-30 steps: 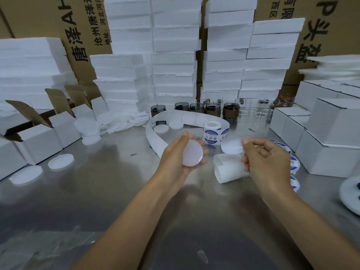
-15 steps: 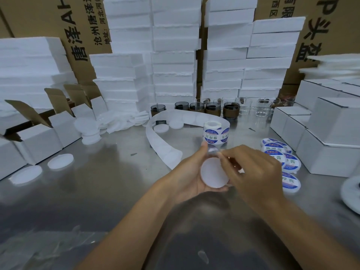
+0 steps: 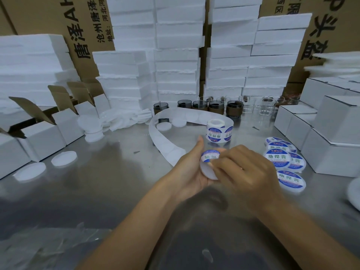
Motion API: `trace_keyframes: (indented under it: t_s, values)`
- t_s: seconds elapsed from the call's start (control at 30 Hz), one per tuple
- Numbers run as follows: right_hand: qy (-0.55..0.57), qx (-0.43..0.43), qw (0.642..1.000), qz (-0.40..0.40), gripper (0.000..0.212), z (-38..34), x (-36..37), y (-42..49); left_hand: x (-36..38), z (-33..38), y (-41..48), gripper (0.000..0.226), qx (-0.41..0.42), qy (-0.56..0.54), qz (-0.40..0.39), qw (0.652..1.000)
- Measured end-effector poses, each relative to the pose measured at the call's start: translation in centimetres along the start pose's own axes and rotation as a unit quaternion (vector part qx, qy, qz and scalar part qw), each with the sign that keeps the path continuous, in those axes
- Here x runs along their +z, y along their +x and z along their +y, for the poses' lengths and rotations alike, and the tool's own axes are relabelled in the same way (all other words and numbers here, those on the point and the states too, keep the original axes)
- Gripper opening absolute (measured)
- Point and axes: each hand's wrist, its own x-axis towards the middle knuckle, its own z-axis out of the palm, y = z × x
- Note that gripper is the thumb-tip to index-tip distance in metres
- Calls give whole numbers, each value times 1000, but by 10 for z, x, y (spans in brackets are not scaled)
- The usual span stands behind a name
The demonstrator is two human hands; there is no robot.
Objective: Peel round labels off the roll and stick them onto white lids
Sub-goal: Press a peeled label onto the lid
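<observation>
My left hand (image 3: pixel 190 168) grips a round white lid (image 3: pixel 206 170) from the left, thumb up along its edge. A blue and white round label (image 3: pixel 210 155) lies partly on the lid's upper half. My right hand (image 3: pixel 241 172) covers the lid's right side, its fingers pressing on the label. The label roll (image 3: pixel 219 132) stands upright just beyond my hands, with a long strip of bare backing paper (image 3: pixel 165 145) curling away to the left. Several labelled lids (image 3: pixel 278 157) lie in a cluster to the right.
Bare white lids (image 3: pixel 63 158) lie at the left and in a pile (image 3: pixel 91 125) further back. White cartons (image 3: pixel 331 151) line the right side, open cartons (image 3: pixel 42 131) the left. Dark jars (image 3: pixel 233 110) and clear glasses (image 3: pixel 266 108) stand before stacked foam blocks (image 3: pixel 177 55). The table (image 3: pixel 109 184) is steel.
A second ago my right hand held a peeled label apart from the lid. The hands came together, and now the label lies on the lid under my right fingers.
</observation>
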Motion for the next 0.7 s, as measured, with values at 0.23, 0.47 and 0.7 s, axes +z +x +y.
trace_keyframes:
  t_s: [0.23, 0.47, 0.7]
  values:
    - [23, 84, 996, -8, 13, 2, -3, -2, 1, -6, 1, 62, 6, 71, 12, 997]
    - [5, 20, 1000, 10, 21, 3, -1, -2, -5, -5, 5, 66, 1, 19, -16, 1000]
    - [15, -15, 1000, 2, 25, 3, 2, -5, -9, -4, 9, 72, -8, 3, -24, 1000]
